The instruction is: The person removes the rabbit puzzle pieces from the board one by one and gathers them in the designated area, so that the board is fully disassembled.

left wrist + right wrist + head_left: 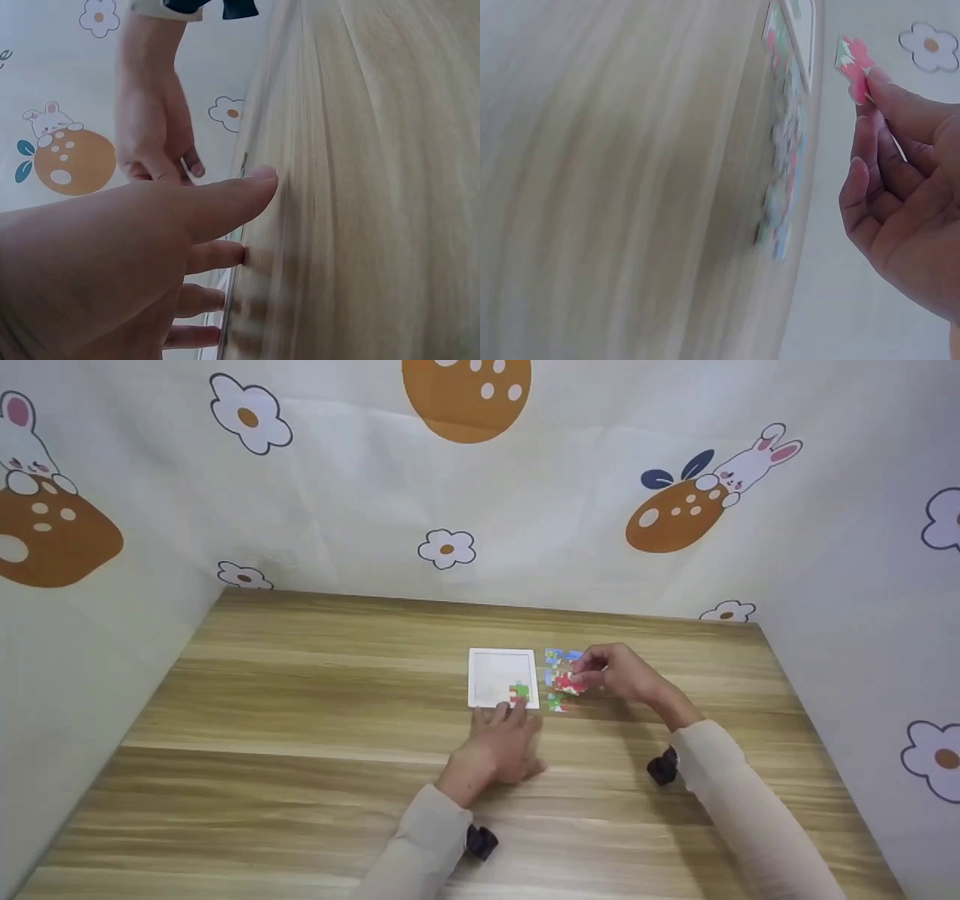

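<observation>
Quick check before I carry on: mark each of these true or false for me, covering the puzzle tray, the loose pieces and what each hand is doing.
1. The right hand pinches a red puzzle piece lifted off the table. True.
2. The white puzzle tray is completely filled. False: only one green and red piece sits in it, at its near right corner.
3. The left hand rests at the tray's near edge, fingers straight. True.
4. The loose pieces lie to the left of the tray. False: they lie to its right.
5. The left hand holds a puzzle piece. False: it holds nothing.
</observation>
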Tool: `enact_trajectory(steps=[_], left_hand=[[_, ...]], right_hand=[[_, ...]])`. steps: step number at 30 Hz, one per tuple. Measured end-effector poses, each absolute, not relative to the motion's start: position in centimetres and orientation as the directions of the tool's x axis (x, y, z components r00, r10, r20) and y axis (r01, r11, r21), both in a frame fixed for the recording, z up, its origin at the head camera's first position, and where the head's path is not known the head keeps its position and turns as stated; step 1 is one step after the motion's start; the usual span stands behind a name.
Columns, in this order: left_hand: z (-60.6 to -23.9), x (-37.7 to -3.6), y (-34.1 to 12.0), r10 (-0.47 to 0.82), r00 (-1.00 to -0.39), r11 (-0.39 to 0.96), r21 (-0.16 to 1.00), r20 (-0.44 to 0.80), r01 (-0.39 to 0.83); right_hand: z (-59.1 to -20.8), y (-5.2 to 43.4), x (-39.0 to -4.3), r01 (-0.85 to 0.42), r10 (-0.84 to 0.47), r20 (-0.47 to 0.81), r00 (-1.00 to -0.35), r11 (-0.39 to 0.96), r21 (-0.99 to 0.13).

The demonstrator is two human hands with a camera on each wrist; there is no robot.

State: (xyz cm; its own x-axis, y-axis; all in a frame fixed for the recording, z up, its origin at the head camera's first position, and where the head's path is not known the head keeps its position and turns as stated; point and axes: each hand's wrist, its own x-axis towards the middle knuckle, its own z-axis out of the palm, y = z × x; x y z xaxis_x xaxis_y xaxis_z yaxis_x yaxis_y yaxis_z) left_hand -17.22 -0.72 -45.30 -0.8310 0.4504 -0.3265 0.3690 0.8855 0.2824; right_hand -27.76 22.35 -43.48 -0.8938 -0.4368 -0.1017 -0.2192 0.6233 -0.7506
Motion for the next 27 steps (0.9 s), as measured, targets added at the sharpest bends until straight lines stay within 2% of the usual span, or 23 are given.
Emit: enact_trajectory(steps=[13,20,27], left_hand=[[-45.1,-17.3,-0.7,0.442,-0.827,0.891,0.281,-0.348,0.357],[-45.1,-17.2,-0.6,0.442,-0.833,0.888,0.291,-0.333,0.355],[-45.2,-17.4,-0.8,0.45,-0.838,0.886,0.272,-0.308,0.375]], right_hand=[[-44.8,24.1,-27.3,-0.221,-0.436,-0.16,-0.886,0.697,-0.682],[-45.4,23.6,-27.1,-0.276,-0.436,-0.111,-0.893,0.727,-0.629],[-45.5,23.2,-27.0,-0.256,-0.41,-0.095,-0.907,0.718,-0.647]])
